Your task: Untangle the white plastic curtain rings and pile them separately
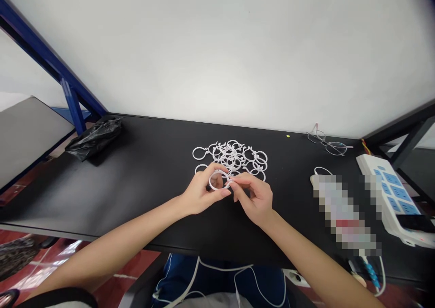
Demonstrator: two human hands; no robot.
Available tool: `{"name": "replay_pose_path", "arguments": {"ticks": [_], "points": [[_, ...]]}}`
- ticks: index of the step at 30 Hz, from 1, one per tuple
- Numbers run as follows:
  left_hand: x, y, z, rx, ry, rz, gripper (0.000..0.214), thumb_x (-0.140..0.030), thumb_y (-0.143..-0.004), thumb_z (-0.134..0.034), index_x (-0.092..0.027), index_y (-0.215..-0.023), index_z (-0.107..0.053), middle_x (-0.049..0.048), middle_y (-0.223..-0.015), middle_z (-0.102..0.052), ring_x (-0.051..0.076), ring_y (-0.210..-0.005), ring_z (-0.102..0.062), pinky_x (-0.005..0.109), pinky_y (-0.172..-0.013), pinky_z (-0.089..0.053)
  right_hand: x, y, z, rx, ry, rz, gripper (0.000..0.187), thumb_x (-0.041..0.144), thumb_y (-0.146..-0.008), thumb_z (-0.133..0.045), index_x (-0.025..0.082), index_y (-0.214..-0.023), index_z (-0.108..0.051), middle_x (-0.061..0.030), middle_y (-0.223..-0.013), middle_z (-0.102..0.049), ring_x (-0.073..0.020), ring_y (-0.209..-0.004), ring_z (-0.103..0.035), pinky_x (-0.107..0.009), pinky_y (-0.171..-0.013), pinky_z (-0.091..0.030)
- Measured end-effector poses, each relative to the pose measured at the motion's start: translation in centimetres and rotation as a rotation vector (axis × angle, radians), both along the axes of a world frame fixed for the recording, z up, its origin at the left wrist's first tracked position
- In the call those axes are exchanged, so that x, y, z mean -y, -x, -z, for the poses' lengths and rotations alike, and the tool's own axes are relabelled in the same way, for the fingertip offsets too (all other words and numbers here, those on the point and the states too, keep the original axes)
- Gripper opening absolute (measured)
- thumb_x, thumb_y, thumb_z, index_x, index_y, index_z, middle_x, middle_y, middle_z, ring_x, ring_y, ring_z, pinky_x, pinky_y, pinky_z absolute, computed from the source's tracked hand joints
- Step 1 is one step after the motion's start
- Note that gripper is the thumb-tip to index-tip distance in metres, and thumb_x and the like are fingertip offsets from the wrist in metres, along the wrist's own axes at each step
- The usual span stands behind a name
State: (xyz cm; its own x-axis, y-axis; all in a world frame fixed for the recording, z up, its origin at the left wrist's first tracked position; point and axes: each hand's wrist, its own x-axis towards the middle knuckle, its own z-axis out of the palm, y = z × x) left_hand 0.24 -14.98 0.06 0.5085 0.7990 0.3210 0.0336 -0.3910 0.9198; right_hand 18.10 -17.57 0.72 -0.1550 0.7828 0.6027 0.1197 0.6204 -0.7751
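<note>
A white plastic ring [211,184] with a small clasp, like a curtain ring, is held up between my two hands above the black table. My left hand [201,191] curls around it, with fingers and thumb gripping its rim. My right hand [253,194] pinches the ring's clasp end between thumb and fingers. Just beyond my hands lies a loose pile of similar white rings [231,154], some overlapping. One single ring [200,153] lies at the pile's left edge. My fingers hide part of the clasp and the nearest rings.
A crumpled black plastic bag [95,138] lies at the table's left end. Eyeglasses [326,143] rest at the back right. A blurred-out device [343,213] with a cable and a white power strip [390,194] occupy the right side. White cables [193,276] hang over my lap.
</note>
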Motion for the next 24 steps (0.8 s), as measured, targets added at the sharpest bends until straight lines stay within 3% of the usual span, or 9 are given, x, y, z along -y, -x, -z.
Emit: {"name": "replay_pose_path", "arguments": {"ticks": [8, 11, 14, 24], "points": [[-0.20, 0.12, 0.10, -0.044, -0.017, -0.008, 0.042, -0.054, -0.088, -0.057, -0.017, -0.105, -0.047, -0.0049, -0.066, -0.050, 0.009, -0.056, -0.044, 0.021, -0.055, -0.036, 0.06, -0.13, -0.02, 0.048, -0.047, 0.024, 0.013, 0.014, -0.090, -0.057, 0.020, -0.101, -0.063, -0.0034, -0.084, -0.067, -0.0086, -0.053, -0.058, -0.023, -0.050, -0.050], [-0.35, 0.31, 0.06, -0.045, -0.034, -0.015, 0.043, -0.055, -0.086, -0.058, -0.018, -0.104, -0.046, -0.0046, -0.067, -0.050, 0.010, -0.057, -0.044, 0.021, -0.056, -0.038, 0.02, -0.54, 0.11, 0.150, -0.094, 0.071, 0.007, 0.021, -0.094, -0.052, 0.020, -0.092, -0.058, 0.0006, -0.070, -0.061, -0.0086, -0.049, -0.052, -0.022, -0.049, -0.045], [-0.50, 0.41, -0.20, -0.063, -0.059, -0.034, 0.041, -0.055, -0.087, -0.057, -0.018, -0.102, -0.047, -0.0045, -0.067, -0.050, 0.010, -0.058, -0.044, 0.022, -0.058, -0.038, -0.13, -0.81, 0.25, 0.298, -0.143, 0.142, 0.017, 0.024, -0.097, -0.045, 0.021, -0.081, -0.052, 0.0052, -0.056, -0.048, -0.0081, -0.044, -0.043, -0.022, -0.046, -0.036], [-0.59, 0.89, -0.74, -0.153, -0.106, 0.002, 0.032, -0.048, -0.091, -0.053, -0.019, -0.103, -0.046, -0.0068, -0.064, -0.044, 0.009, -0.055, -0.041, 0.020, -0.055, -0.035, -0.69, -0.54, 0.05, 0.487, -0.256, 0.102, 0.025, 0.022, -0.100, -0.036, 0.021, -0.077, -0.046, 0.0053, -0.053, -0.044, -0.0093, -0.043, -0.039, -0.023, -0.047, -0.030]]}}
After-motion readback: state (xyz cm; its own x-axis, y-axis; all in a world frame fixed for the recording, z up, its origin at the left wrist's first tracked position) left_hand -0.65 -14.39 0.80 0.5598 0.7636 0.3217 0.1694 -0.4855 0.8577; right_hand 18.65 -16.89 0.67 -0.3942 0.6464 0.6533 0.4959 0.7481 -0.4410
